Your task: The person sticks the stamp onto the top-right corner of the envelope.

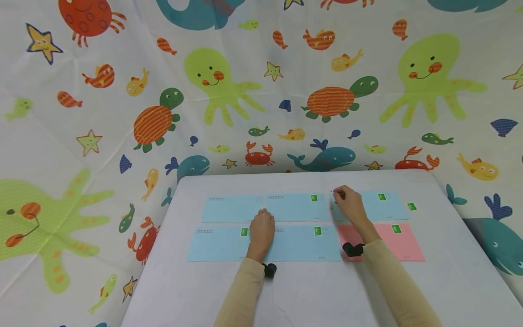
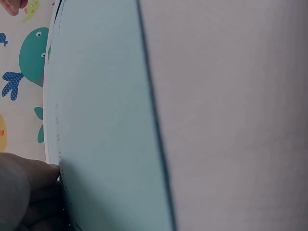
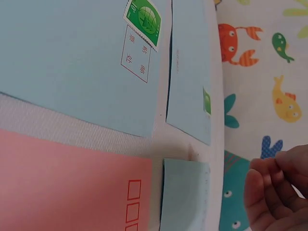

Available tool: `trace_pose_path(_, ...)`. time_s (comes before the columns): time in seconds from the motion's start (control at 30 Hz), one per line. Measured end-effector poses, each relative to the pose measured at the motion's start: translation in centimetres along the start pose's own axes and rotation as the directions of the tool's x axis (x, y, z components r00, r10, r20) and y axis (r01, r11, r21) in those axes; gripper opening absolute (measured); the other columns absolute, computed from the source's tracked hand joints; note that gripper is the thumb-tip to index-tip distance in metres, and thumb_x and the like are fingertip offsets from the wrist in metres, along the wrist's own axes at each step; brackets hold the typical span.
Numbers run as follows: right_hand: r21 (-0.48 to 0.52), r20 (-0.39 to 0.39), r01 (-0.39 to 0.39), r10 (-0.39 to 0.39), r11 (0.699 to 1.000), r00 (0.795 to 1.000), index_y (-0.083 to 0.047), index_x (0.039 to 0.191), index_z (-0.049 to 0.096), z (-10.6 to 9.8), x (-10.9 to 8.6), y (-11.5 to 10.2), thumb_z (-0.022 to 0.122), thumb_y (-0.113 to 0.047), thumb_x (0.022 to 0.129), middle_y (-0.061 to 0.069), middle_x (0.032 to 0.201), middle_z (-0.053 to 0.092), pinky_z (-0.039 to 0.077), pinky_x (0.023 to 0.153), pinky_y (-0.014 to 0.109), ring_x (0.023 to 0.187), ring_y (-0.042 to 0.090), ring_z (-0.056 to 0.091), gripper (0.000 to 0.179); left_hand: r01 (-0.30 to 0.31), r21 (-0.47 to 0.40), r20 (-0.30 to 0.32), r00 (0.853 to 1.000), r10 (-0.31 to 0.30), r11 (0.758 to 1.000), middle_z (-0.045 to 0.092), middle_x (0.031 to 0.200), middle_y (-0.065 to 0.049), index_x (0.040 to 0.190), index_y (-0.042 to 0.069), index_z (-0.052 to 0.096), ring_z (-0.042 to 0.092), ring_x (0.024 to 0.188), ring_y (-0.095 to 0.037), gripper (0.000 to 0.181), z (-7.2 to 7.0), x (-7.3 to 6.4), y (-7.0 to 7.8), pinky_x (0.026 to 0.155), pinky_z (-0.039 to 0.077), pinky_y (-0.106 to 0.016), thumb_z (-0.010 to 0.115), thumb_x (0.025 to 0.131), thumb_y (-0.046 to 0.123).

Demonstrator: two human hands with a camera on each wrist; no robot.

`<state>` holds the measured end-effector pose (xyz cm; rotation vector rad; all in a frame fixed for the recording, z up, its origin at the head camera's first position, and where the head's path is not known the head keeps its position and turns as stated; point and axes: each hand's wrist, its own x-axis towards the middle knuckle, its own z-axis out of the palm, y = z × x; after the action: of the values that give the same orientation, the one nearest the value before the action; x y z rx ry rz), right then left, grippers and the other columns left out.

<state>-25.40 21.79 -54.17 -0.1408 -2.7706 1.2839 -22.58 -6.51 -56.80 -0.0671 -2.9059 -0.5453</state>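
Note:
My left hand [image 1: 262, 230] rests across the inner ends of the two left blue envelopes, its fingertips near the lower edge of the upper middle blue envelope [image 1: 296, 208]. The left wrist view has its thumb [image 2: 41, 173] at a blue envelope's [image 2: 106, 106] printed end. Above the gap between the upper middle and upper right blue envelopes [image 1: 394, 209] hovers my right hand [image 1: 351, 205]. Its fingers are loosely curled, with nothing visible between them in the right wrist view. A green stamp [image 3: 143, 21] lies beside the printed box on a blue envelope.
A pink envelope [image 1: 408, 247] with a green stamp lies at the lower right. The upper left blue envelope [image 1: 230, 209] shows no stamp. A loose green stamp [image 1: 411, 206] lies on the white table [image 1: 306, 290] at the right. Behind hangs a sea-animal cloth [image 1: 245, 41].

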Motion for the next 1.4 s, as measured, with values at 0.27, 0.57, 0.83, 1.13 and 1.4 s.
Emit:
trace_pose_path(0.27, -0.002, 0.001, 0.021, -0.021, 1.0, 1.0, 0.0, 0.121, 0.061, -0.8, -0.4, -0.3, 0.053, -0.019, 0.104, 0.019, 0.109, 0.067, 0.057, 0.086, 0.042, 0.09, 0.028, 0.064, 0.027, -0.006, 0.012, -0.004, 1.0, 0.006, 1.0, 0.074, 0.102, -0.018, 0.105, -0.004, 0.075, 0.074, 0.087, -0.031, 0.022, 0.1, 0.0, 0.0, 0.072, 0.063, -0.04, 0.068, 0.095, 0.015)
trace_pose_path(0.57, -0.023, -0.027, 0.042, -0.043, 0.999, 0.999, 0.001, 0.121, 0.061, -1.8, -0.7, -0.6, 0.053, -0.018, 0.104, 0.02, 0.11, 0.068, 0.059, 0.087, 0.045, 0.091, 0.029, 0.064, 0.027, 0.005, 0.02, 0.002, 1.0, -0.005, 1.0, 0.074, 0.106, -0.017, 0.106, -0.003, 0.075, 0.074, 0.088, -0.031, 0.022, 0.1, 0.0, 0.0, 0.072, 0.062, -0.04, 0.068, 0.095, 0.016)
trace_pose_path(0.83, -0.041, -0.066, 0.036, -0.038, 0.999, 0.997, 0.001, 0.119, 0.062, -3.2, -1.0, -0.3, 0.053, -0.02, 0.104, 0.02, 0.105, 0.068, 0.054, 0.076, 0.026, 0.088, 0.028, 0.064, 0.027, 0.001, 0.02, 0.008, 1.0, -0.001, 1.0, 0.074, 0.111, -0.018, 0.106, -0.002, 0.076, 0.074, 0.091, -0.031, 0.022, 0.0, 0.2, 0.0, 0.074, 0.062, -0.041, 0.068, 0.095, 0.016)
trace_pose_path(1.13, -0.062, -0.106, 0.003, -0.01, 0.998, 0.994, 0.001, 0.12, 0.062, -4.5, -1.2, 0.1, 0.053, -0.021, 0.104, 0.021, 0.107, 0.067, 0.051, 0.076, 0.024, 0.09, 0.029, 0.064, 0.029, -0.022, 0.019, -0.021, 1.0, 0.022, 1.0, 0.074, 0.114, -0.019, 0.103, -0.003, 0.076, 0.075, 0.092, -0.032, 0.02, -0.2, 0.4, -0.1, 0.074, 0.063, -0.042, 0.07, 0.094, 0.014)
trace_pose_path(1.4, -0.082, -0.151, -0.005, -0.008, 0.997, 0.988, 0.002, 0.118, 0.063, -5.3, -1.3, 0.3, 0.054, -0.022, 0.104, 0.021, 0.104, 0.068, 0.045, 0.069, 0.015, 0.088, 0.029, 0.061, 0.029, -0.047, 0.028, -0.04, 0.998, 0.048, 0.999, 0.074, 0.113, -0.021, 0.101, -0.005, 0.076, 0.075, 0.089, -0.034, 0.02, -0.5, 0.5, -0.1, 0.071, 0.063, -0.042, 0.07, 0.093, 0.012)
